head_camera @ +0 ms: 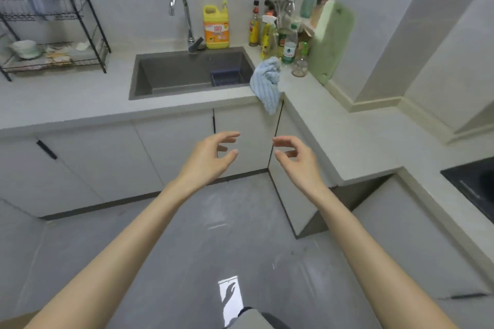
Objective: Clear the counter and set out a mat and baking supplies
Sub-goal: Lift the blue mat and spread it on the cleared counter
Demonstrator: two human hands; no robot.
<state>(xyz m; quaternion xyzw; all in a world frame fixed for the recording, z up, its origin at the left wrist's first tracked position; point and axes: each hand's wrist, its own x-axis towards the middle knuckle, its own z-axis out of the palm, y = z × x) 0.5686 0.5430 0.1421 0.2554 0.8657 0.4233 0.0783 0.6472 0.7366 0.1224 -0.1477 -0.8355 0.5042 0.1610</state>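
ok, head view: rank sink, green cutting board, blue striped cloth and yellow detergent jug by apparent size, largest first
1. sink
2. green cutting board
3. blue striped cloth
4. yellow detergent jug
The cloth and jug look close in size, and the cloth sits nearer the camera, so the order of that pair is unsure.

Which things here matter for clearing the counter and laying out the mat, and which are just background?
Likely job: counter; blue striped cloth draped over its corner; bottle cluster; green board leaning on the wall; empty left hand, right hand.
Likely background: dish rack; yellow detergent jug; sink; cooktop.
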